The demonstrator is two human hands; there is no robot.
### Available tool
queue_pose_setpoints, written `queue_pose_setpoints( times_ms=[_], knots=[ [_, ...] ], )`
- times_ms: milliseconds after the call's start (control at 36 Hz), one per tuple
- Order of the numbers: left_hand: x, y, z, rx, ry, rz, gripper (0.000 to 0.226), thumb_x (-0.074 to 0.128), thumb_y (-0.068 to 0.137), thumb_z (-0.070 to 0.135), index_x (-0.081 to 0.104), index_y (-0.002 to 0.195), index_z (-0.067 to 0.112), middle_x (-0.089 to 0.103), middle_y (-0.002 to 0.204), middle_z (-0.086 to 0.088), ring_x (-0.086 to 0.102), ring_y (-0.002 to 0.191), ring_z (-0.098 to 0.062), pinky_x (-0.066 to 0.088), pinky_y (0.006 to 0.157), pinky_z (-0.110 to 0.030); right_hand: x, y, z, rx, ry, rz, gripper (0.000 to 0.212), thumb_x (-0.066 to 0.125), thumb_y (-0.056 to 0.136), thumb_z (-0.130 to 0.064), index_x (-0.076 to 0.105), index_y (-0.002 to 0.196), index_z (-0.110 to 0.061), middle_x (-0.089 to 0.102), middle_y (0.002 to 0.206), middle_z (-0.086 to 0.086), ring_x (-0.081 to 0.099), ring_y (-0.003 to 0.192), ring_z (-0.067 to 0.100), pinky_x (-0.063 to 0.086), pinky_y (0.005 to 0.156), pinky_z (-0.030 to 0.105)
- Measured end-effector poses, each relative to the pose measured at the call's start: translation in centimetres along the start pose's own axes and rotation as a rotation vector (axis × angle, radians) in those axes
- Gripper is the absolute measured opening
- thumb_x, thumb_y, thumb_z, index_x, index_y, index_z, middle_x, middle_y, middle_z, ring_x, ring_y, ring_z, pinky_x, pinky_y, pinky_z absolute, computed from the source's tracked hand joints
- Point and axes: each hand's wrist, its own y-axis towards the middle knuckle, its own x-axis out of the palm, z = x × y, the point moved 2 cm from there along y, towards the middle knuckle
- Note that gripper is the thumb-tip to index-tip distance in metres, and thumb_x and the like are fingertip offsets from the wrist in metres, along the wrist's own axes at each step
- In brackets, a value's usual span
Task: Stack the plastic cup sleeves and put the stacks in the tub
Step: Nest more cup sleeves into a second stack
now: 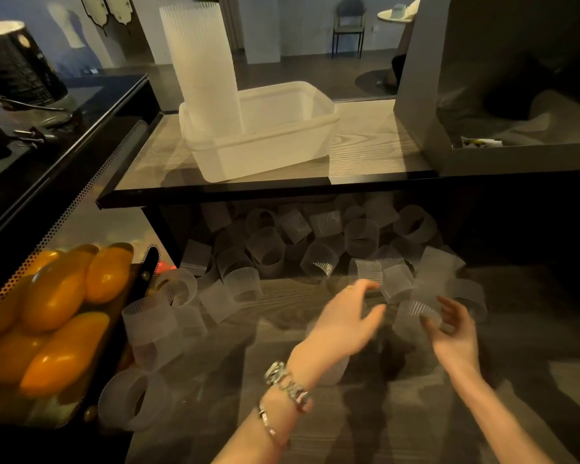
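Sleeves [315,239] are loose all over the lower wooden surface [332,413], a heap of translucent ribbed rings running back under the glass shelf [365,149] and out to the left by the mangoes [57,296]. One tall stack [203,68] already stands upright in the left end of the tub [282,142], which sits on the glass shelf above the heap. The rest of the tub looks bare.

Head view, hands: my left hand [344,324] is over the near edge of the heap, fingers spread and slightly curved, holding nothing I can make out. It's motion-blurred. My right hand [456,333] is palm-up just beside a sleeve [416,311], with its fingers loosely open around it; can't tell whether they actually touch it. Both hands are near each other, one sleeve between them.

My read: I'm picking singles to nest into a new stack, with most of the heap still to go.

Risks:
- Sleeves are thin and flexible, so squeezing could oval one and it won't nest cleanly.
- They lie at all angles; nesting one the wrong way up could jam the stack.
- The standing stack is tall, narrow and leans a little; bumping the tub while loading the next stack could topple it.
- Reaching deep under the shelf, I could knock the shelf edge.
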Motion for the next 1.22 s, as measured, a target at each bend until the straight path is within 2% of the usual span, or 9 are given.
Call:
queue_pose_setpoints(
  times_ms=[83,333,500,778,917,1028,1083,1167,1222],
  knots=[
    [2.8,1.8,2.0,-0.02,0.126,-0.158,0.044,0.044,0.095,0.023,0.036,0.137,0.012,0.047,0.135,-0.014,0.044,0.125,-0.03,0.035,0.103,-0.037,-0.3,0.1,1.1,0.123,-0.142,-0.001,0.058,0.072,0.077,-0.005,0.047,0.13,-0.006,0.047,0.132,0.022,0.04,0.124,0.039,0.035,0.104,0.052],
    [7.4,4.1,0.4,-0.339,0.11,-0.413,0.051,0.047,0.094,0.016,0.03,0.141,0.009,0.042,0.14,-0.015,0.042,0.127,-0.032,0.036,0.106,-0.04,0.1,-1.1,1.5,0.37,0.172,-0.006,0.08,0.062,0.083,0.004,0.016,0.146,-0.01,0.046,0.131,0.02,0.041,0.128,0.037,0.034,0.108,0.048],
    [7.6,3.7,0.0,-0.323,0.072,-0.425,0.059,0.045,0.092,0.01,0.021,0.146,0.017,0.04,0.142,-0.014,0.043,0.127,-0.031,0.038,0.104,-0.038,0.5,-1.3,1.7,0.387,0.21,-0.086,0.058,0.062,0.081,0.008,0.038,0.133,-0.006,0.05,0.13,0.023,0.048,0.12,0.037,0.039,0.102,0.048],
    [6.8,2.7,1.0,-0.207,0.038,-0.362,0.06,0.049,0.091,0.015,0.025,0.145,0.025,0.021,0.147,-0.005,0.034,0.131,-0.03,0.033,0.107,-0.035,0.3,-1.5,0.5,0.247,0.202,-0.184,0.063,0.065,0.078,0.007,0.042,0.133,-0.013,0.052,0.13,0.016,0.049,0.121,0.03,0.04,0.103,0.047],
    [5.4,1.7,1.7,-0.099,0.047,-0.307,0.066,0.054,0.087,0.011,0.023,0.144,0.026,0.018,0.141,-0.008,0.047,0.117,-0.034,0.04,0.098,-0.034,0.1,-1.8,-0.8,0.094,0.195,-0.226,0.064,0.065,0.076,0.009,0.042,0.131,-0.013,0.053,0.124,0.012,0.051,0.117,0.028,0.044,0.097,0.04],
    [4.0,1.1,1.9,-0.034,0.108,-0.23,0.077,0.058,0.082,0.004,0.019,0.146,0.026,0.012,0.147,-0.006,0.035,0.129,-0.033,0.037,0.106,-0.038,0.2,-1.9,-1.8,-0.069,-0.032,-0.27,0.076,0.071,0.07,0.01,0.04,0.133,-0.019,0.05,0.125,0.005,0.049,0.107,0.015,0.044,0.078,0.002],
    [3.3,0.6,1.7,-0.006,0.126,-0.189,0.08,0.057,0.081,0.0,0.019,0.146,0.028,0.009,0.151,-0.003,0.021,0.137,-0.033,0.031,0.11,-0.04,0.5,-1.8,-2.4,-0.112,-0.072,-0.297,0.08,0.075,0.068,0.007,0.039,0.133,-0.025,0.047,0.129,0.004,0.049,0.109,0.017,0.047,0.081,0.01],
    [2.2,-0.2,1.3,-0.014,0.148,-0.173,0.087,0.052,0.08,-0.009,0.013,0.147,0.031,0.002,0.155,0.001,0.001,0.142,-0.035,0.019,0.114,-0.043,1.4,-2.3,-3.9,-0.089,0.032,-0.377,0.084,0.075,0.065,0.006,0.039,0.133,-0.027,0.04,0.135,0.005,0.046,0.121,0.025,0.047,0.096,0.047],
    [1.4,-0.5,1.1,-0.008,0.181,-0.153,0.09,0.051,0.08,-0.012,0.009,0.148,0.029,0.002,0.156,0.002,-0.001,0.143,-0.033,0.015,0.115,-0.044,1.8,-2.8,-5.0,-0.133,0.014,-0.409,0.09,0.077,0.061,0.009,0.039,0.133,-0.031,0.039,0.132,-0.002,0.05,0.115,0.018,0.049,0.094,0.044]
  ],
)
